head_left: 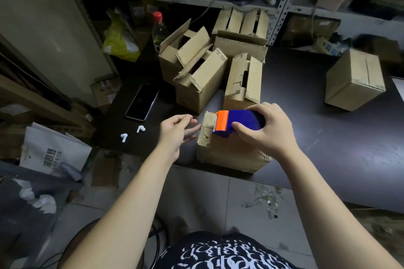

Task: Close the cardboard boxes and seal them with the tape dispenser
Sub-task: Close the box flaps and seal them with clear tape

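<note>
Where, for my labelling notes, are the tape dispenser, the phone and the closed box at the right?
tape dispenser (241, 117): head view, on its blue body.
phone (142, 102): head view, middle of its dark screen.
closed box (354, 72): head view, on its upper face.

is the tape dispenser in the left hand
No, the right hand grips the tape dispenser on the closed box, while the left hand is open and holds nothing.

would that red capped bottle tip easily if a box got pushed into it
Probably: the bottle is tall, narrow and upright beside an open box. It looks like clear plastic holding only a little liquid, so likely light, easy to topple, unlikely to shatter.
</note>
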